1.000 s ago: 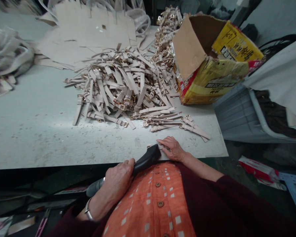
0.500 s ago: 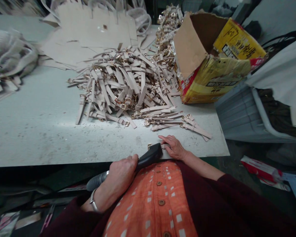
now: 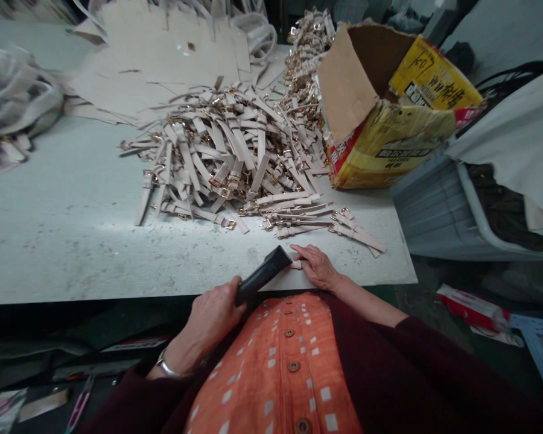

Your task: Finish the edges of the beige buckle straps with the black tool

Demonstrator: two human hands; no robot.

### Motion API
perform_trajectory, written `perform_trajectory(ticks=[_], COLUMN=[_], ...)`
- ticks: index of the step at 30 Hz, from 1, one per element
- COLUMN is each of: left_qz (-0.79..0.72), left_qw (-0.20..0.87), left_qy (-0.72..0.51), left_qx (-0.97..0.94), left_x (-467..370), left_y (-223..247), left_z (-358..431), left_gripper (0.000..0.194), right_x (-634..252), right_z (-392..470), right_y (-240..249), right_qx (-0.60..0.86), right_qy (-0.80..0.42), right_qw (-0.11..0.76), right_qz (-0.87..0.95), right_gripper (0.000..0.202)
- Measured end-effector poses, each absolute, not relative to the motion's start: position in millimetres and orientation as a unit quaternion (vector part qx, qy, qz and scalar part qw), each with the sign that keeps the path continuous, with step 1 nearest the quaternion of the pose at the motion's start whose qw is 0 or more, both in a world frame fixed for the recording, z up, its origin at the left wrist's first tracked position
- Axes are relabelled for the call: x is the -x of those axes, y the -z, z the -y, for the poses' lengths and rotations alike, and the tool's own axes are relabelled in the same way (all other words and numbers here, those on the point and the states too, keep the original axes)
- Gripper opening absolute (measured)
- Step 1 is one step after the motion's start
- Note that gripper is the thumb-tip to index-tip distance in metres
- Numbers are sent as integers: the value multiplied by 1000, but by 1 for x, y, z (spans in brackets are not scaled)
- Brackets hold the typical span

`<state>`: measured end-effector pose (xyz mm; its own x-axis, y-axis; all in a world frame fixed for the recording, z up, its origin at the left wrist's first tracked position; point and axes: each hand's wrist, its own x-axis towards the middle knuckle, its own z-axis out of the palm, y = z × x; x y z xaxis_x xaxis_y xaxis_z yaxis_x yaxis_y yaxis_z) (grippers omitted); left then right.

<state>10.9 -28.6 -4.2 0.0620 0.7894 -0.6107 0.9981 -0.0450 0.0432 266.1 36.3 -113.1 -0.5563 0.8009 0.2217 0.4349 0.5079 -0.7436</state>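
My left hand (image 3: 213, 319) is closed around a long black handheld tool (image 3: 263, 276) with a flattened, wider head. The tool's head points up and right, over the front edge of the table. Just right of that head, my right hand (image 3: 319, 268) rests on the tabletop, its fingers holding a short beige buckle strap (image 3: 295, 264). Part of this strap, its buckle included, is hidden behind the tool. Beyond my hands lies a large heap of similar beige straps (image 3: 226, 150) with gold buckles. A few more straps (image 3: 357, 232) lie apart at the heap's front right.
A yellow cardboard box (image 3: 393, 144) stands open at the table's right end. Beside the table is a grey plastic bin (image 3: 438, 205) with white material over it. Beige sheets (image 3: 172, 54) cover the back, and pale bundled pieces (image 3: 22, 99) lie at left. The pale tabletop (image 3: 72, 241) ends near my body.
The black tool has turned in my left hand, its head now raised and showing its broad face. My left hand has shifted slightly left; the right hand stays at the strap.
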Motion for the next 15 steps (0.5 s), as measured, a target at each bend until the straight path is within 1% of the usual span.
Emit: perform_trajectory(ticks=[4,7,12,15], left_qz=[-653,-633,-619,-623], left_qw=[220,225,241,247], left_qy=[242,256,236,212], left_qx=[-684,-695,-709,-711], left_x=[11,13,-3,-9], left_y=[-1,-1,9,13], left_z=[34,34,28,23], left_gripper=[27,29,32,31], right_x=[-266,-265,-264,-264], right_z=[-36,-37,-37,-37], right_y=[113,114,116,116], right_qx=[380,384,379,377], right_qy=[-313,-308,-307,-305], right_qw=[277,274,284,287], right_qz=[825,826,825,826], right_gripper=[62,62,62,61])
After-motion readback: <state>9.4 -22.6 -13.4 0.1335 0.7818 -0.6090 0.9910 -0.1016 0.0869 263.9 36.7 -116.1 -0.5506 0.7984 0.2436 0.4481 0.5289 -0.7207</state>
